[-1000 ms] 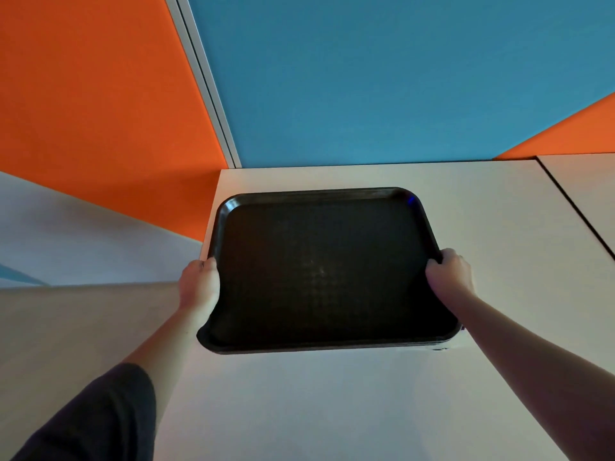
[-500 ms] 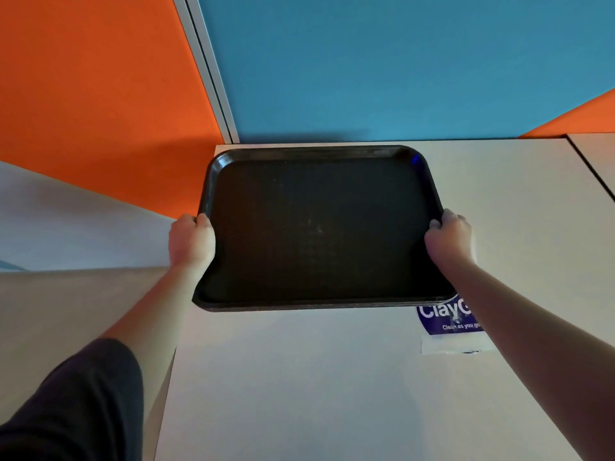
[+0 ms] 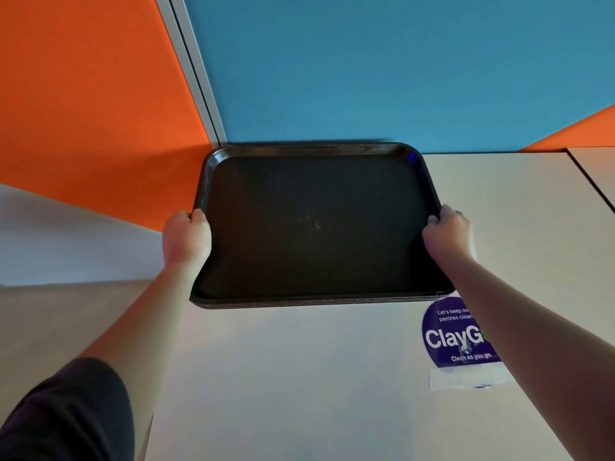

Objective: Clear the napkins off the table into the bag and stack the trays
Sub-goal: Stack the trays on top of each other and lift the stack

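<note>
Grip: left hand and right hand are each curling round an opposite side rim of the stack of trays, thumbs hooking over the edge (fingers beneath, not visible).

Item: dark trays, several rims layering at the near edge; the exact count cannot be told. The stack is lying at the far left corner of the table, its far edge close against the blue wall panel. Whether it is resting fully on the surface cannot be told.

Also showing: a purple sticker reading "ClayGo", flat on the table just beside the stack's near right corner.

Progress, as a judgement: stacking is appearing done or nearly so. No napkins and no bag are showing in view, so that half cannot be confirmed. Releasing the stack seems to be what is remaining.
</note>
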Available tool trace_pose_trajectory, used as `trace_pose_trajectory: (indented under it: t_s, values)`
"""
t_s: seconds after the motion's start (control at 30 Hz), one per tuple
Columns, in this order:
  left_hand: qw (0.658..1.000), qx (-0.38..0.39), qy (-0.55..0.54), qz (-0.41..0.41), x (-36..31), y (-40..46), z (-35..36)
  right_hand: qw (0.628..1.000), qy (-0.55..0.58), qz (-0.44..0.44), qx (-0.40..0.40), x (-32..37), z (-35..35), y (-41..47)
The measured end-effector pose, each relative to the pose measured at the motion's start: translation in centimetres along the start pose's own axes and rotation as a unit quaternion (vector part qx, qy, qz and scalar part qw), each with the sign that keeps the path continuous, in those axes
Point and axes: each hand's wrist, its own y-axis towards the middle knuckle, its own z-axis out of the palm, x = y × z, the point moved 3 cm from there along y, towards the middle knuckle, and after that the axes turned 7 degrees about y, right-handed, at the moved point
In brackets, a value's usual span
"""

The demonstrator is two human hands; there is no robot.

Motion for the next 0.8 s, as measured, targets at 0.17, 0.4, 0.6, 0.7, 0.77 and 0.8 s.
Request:
trace_pose_trajectory:
  t_s: [0.17,0.4,0.6,0.7,0.77,0.8]
  values:
    - [0.998,-0.02,0.027,0.059,-1.2,-1.1,-1.1,0.998,-0.018,0.028,0.056,-0.2,-0.4,-0.1]
    - [0.959,0.01,0.197,0.205,-3.0,-5.8,-1.6,0.993,-0.045,0.021,0.104,-1.8,-3.3,-3.1]
    - [0.936,0.085,0.26,0.224,-4.7,-10.9,-2.0,0.982,-0.116,-0.063,0.138,-2.9,-8.2,-6.8]
    - [0.923,0.127,0.284,0.226,-5.9,-14.9,-1.7,0.979,-0.123,-0.069,0.146,-4.7,-10.9,-8.0]
    - [0.916,0.141,0.295,0.234,-7.1,-17.8,-1.3,0.976,-0.13,-0.078,0.155,-6.2,-12.8,-8.4]
    - [0.915,0.143,0.297,0.233,-7.8,-19.3,-1.1,0.975,-0.131,-0.081,0.159,-6.9,-13.9,-8.6]
